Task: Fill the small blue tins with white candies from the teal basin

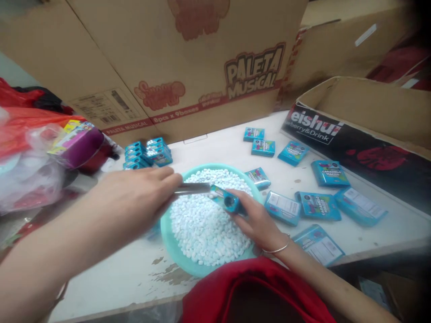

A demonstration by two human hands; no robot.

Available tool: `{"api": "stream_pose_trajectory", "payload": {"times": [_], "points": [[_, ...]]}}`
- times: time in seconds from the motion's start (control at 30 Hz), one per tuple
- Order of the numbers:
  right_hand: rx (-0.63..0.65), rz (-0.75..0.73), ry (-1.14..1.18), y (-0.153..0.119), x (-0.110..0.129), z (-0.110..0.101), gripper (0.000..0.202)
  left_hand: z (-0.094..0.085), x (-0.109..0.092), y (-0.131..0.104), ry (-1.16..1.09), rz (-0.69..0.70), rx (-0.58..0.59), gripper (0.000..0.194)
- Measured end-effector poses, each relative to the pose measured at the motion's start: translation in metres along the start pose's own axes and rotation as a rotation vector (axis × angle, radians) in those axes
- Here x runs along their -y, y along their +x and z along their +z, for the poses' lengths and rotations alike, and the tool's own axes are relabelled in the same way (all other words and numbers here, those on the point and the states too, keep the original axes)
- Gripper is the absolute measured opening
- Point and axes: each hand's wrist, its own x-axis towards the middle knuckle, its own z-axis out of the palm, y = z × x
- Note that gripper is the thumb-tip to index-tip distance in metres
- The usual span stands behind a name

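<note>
White bench (215, 150) carries a bowl (167, 233) of pale pellets (205, 233) near its front edge; the left hand (148, 195) has its grip around a metallic tool (191, 188), the right hand (257, 220) around a blue box (222, 197) above the pellets.

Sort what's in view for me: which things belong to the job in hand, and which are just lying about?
Seemingly part of the job:
held metal tool
held blue box
green basin
white pellets in it
stacked blue boxes
loose blue boxes

Probably just lying about:
purple package
red plastic bag
Paleta Musical carton
perhaps the open black-fronted box
</note>
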Motion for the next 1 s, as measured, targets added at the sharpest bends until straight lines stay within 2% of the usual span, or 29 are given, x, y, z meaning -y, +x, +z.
{"api": "stream_pose_trajectory", "payload": {"times": [0.07,0.17,0.23,0.3,0.4,0.5,0.6,0.77,0.9,1.0], "points": [[-0.032,0.013,-0.008,-0.001,0.000,-0.005,0.052,0.028,0.022,0.007,0.067,-0.004,0.114,0.014],[-0.081,0.040,-0.025,-0.002,-0.001,-0.013,0.047,0.095,0.035,0.020,-0.108,0.000,0.249,0.015],[-0.105,0.076,-0.032,-0.001,-0.002,-0.018,0.045,0.138,0.026,0.025,-0.205,0.034,0.261,0.018],[-0.129,0.116,-0.031,0.001,-0.003,-0.021,0.043,0.168,0.008,0.029,-0.278,0.071,0.245,0.020],[-0.166,0.161,-0.026,0.003,-0.005,-0.025,0.041,0.183,-0.013,0.032,-0.399,0.108,0.220,0.020],[-0.195,0.178,-0.021,0.002,-0.007,-0.028,0.041,0.175,-0.010,0.029,-0.492,0.125,0.204,0.019],[-0.204,0.204,-0.021,0.000,-0.009,-0.029,0.042,0.152,0.007,0.016,-0.553,0.128,0.172,0.021],[-0.147,0.178,-0.014,0.001,-0.010,-0.021,0.043,0.090,0.024,-0.009,-0.533,0.107,0.085,0.020],[-0.040,0.040,-0.034,0.004,-0.007,-0.006,0.049,0.041,0.018,-0.011,-0.374,0.121,0.094,0.021],[0.015,-0.022,-0.010,0.004,-0.004,0.005,0.055,0.017,0.008,-0.005,-0.188,0.177,0.162,0.020]]}}
